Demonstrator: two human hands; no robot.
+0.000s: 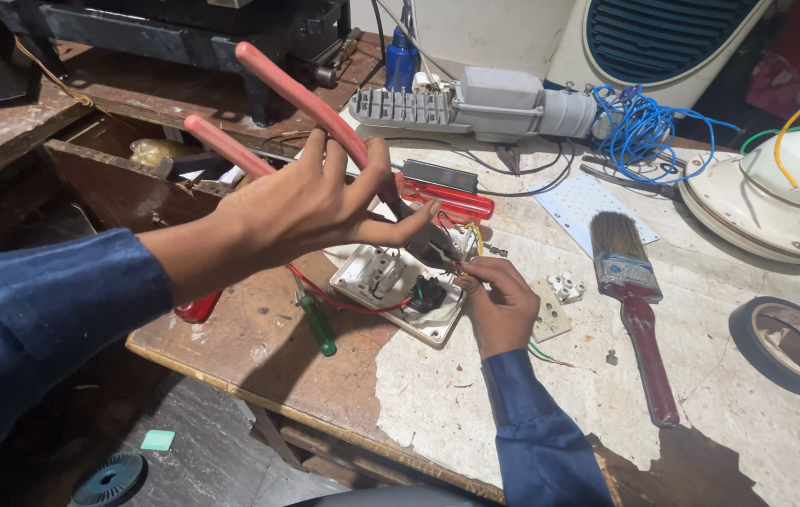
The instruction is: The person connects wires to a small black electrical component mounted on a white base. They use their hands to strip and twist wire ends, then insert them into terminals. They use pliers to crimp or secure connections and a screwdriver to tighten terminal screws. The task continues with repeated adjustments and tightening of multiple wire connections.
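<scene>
Left hand (311,202) wrapped around long red-handled pliers (297,89), handles spread wide, jaws down on the wiring of a white switch plate (398,291). Right hand (501,305) pinched shut on a thin wire (461,274) at that plate's right edge. Plate sat near the front edge of the worn surface (475,394), green screwdriver (317,324) just left of it. Paintbrush (632,300) and tape roll (789,343) off to the right, bare patch of room between the two.
</scene>
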